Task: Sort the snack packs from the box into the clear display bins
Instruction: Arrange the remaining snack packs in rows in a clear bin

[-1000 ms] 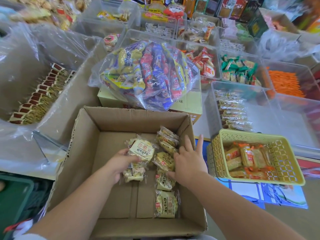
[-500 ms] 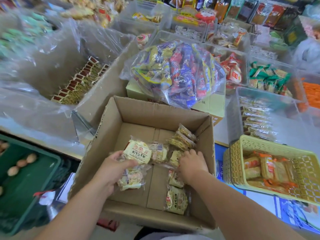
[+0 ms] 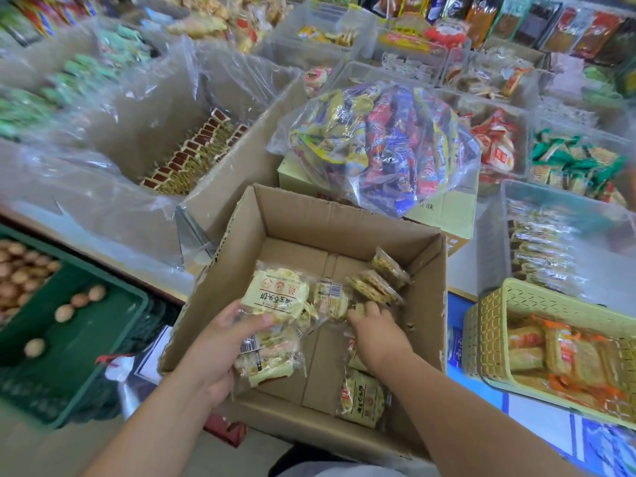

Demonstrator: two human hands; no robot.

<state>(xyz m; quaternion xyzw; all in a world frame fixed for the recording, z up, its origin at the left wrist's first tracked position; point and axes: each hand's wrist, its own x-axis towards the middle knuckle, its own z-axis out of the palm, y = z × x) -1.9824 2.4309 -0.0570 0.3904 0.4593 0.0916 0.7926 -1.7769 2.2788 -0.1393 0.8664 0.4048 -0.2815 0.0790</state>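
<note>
Over the cardboard box (image 3: 303, 215), the left hand (image 3: 220, 342) has its grip around a slippery stack of snack packs (image 3: 278, 294) while the right hand (image 3: 375, 333) has its grip pinching a loose pack (image 3: 359, 308); adding more could spill the stack.

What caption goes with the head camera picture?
Left hand grips a stack of snack packs in the cardboard box while right hand reaches for more.

Both grips are inside the cardboard box (image 3: 344, 211). Stack of snack packs (image 3: 278, 294) in left grip (image 3: 220, 346). Upright packs (image 3: 378, 280) just beyond right grip (image 3: 375, 333), single pack (image 3: 361, 397) nearer than it. Candy bag (image 3: 378, 142) behind box. Lattice basket (image 3: 550, 297) right of right grip, egg crate (image 3: 86, 339) left of left grip.
</note>
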